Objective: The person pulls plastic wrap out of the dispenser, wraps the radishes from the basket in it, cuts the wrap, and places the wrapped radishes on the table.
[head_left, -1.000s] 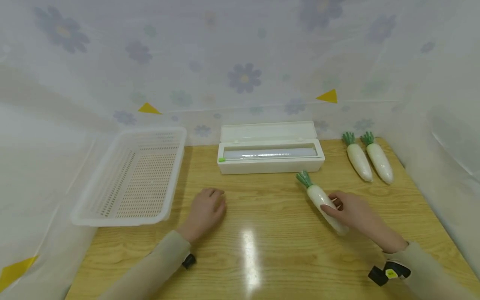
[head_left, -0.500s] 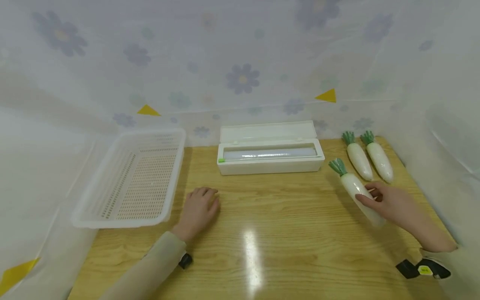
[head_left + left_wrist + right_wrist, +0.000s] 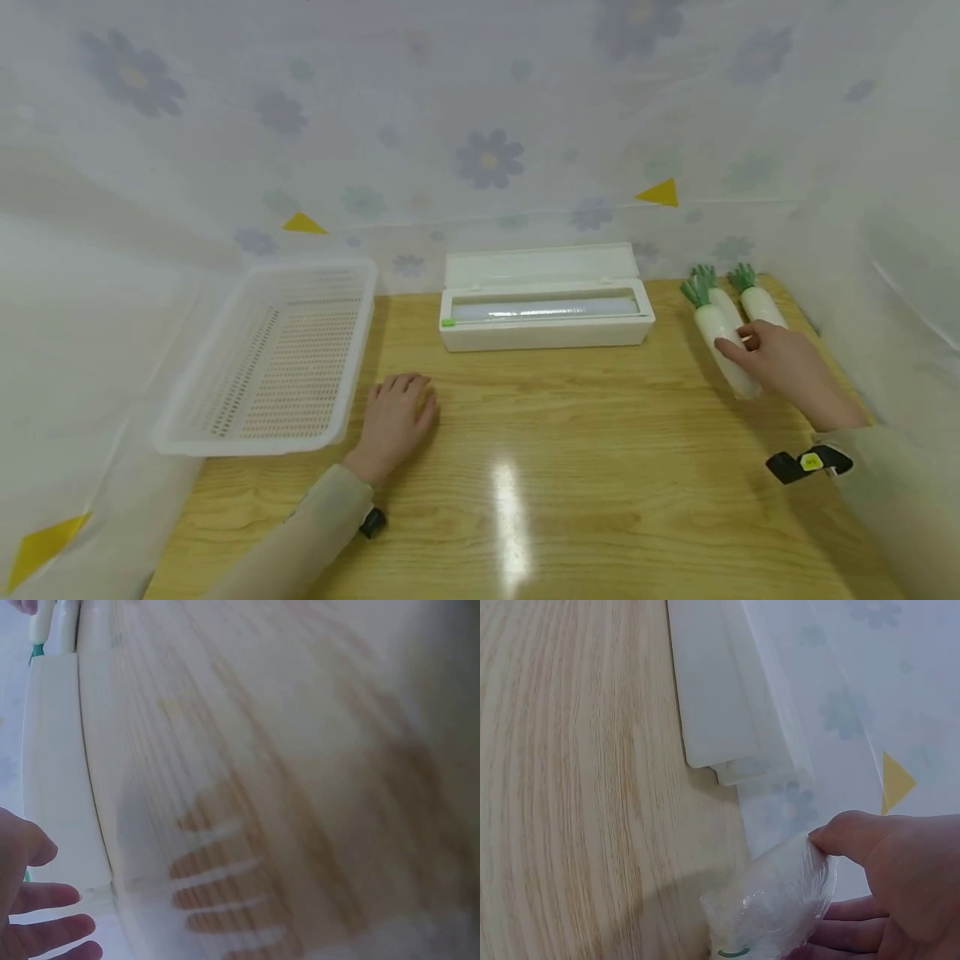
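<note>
My right hand [image 3: 787,367] grips a white radish [image 3: 723,354] with green leaf stubs, thumb on one side and fingers on the other. In the right wrist view, clear film wraps the held radish [image 3: 772,900]. It hangs at the table's right, partly covering a second radish [image 3: 726,307]. A third radish [image 3: 763,305] lies just right of those, its lower end hidden by my hand. My left hand [image 3: 393,425] is at the table's left middle, holding nothing. The left wrist view shows its fingers [image 3: 56,930] extended and spread.
A white box [image 3: 547,335] with its lid raised stands at the back centre, a roll of cling film [image 3: 543,309] inside. At left sits a white perforated basket [image 3: 348,367]. Flower-patterned sheeting [image 3: 487,200] encloses the back and sides of the wooden table [image 3: 600,500].
My right hand has carried the radish from right of centre to the right, then back beside the other two radishes. My left hand shifted slightly left and has since stayed nearly still.
</note>
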